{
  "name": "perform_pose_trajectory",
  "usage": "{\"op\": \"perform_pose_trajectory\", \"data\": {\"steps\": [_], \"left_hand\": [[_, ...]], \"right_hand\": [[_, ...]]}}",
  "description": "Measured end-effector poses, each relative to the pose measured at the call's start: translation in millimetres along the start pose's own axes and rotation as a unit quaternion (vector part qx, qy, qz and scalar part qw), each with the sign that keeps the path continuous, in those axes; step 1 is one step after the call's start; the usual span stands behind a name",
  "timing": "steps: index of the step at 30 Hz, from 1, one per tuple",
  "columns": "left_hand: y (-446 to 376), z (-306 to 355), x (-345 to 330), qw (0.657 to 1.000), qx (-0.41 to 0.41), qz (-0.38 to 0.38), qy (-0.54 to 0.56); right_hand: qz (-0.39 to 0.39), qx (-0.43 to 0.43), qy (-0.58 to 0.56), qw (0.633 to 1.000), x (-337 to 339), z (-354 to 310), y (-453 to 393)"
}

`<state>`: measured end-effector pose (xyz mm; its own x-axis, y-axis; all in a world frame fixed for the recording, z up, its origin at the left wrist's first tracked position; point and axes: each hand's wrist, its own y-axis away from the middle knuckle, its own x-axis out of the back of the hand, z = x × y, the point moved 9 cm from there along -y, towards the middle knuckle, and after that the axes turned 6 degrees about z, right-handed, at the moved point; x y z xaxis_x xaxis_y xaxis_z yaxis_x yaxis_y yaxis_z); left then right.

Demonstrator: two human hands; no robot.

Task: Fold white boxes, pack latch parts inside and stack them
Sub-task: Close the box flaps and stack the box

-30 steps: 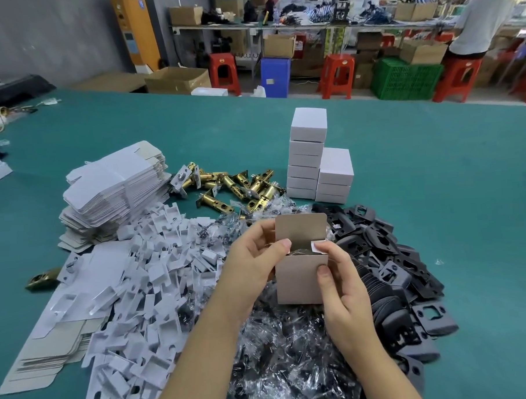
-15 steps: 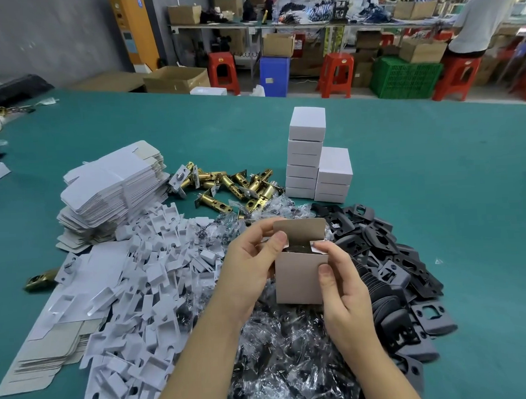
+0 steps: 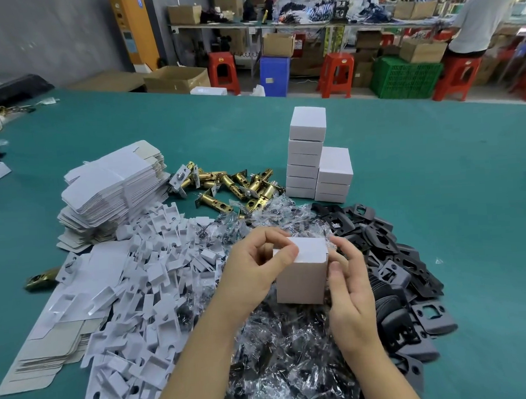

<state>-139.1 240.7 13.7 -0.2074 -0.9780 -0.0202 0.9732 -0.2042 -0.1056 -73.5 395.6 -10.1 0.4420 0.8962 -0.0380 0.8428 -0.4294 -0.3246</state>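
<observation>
I hold a small white box [image 3: 302,276] upright above the pile of parts, its top lid folded down. My left hand [image 3: 255,269] pinches the lid's left edge between thumb and fingers. My right hand [image 3: 347,286] grips the box's right side, thumb on the front face. Two stacks of finished white boxes [image 3: 314,164] stand on the table behind. Brass latch bolts [image 3: 234,188] lie in a heap left of the stacks. Whatever is inside the held box is hidden.
Flat unfolded box blanks [image 3: 113,187] are stacked at the left, white card inserts [image 3: 144,280] spread below them. Clear bags of screws [image 3: 286,355] lie under my hands, black strike plates [image 3: 391,272] at the right. The green table [image 3: 435,167] stretches beyond. A person stands far back right.
The box's lid, standing open a second ago, is now folded down over the top. My left hand has moved onto the lid's edge. The box sits slightly lower.
</observation>
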Motion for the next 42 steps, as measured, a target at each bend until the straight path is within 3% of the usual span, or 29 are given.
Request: {"op": "perform_pose_trajectory", "data": {"steps": [7, 26, 42], "left_hand": [[2, -3, 1, 0.998, 0.011, -0.024, -0.049], [8, 17, -5, 0.977, -0.125, 0.023, -0.171], [15, 34, -9, 0.972, -0.164, -0.012, -0.166]], "right_hand": [[-0.007, -0.002, -0.008, 1.0, -2, -5, 0], [0.014, 0.023, 0.079, 0.996, 3, -2, -2], [0.05, 0.075, 0.067, 0.994, 9, -15, -1]]}}
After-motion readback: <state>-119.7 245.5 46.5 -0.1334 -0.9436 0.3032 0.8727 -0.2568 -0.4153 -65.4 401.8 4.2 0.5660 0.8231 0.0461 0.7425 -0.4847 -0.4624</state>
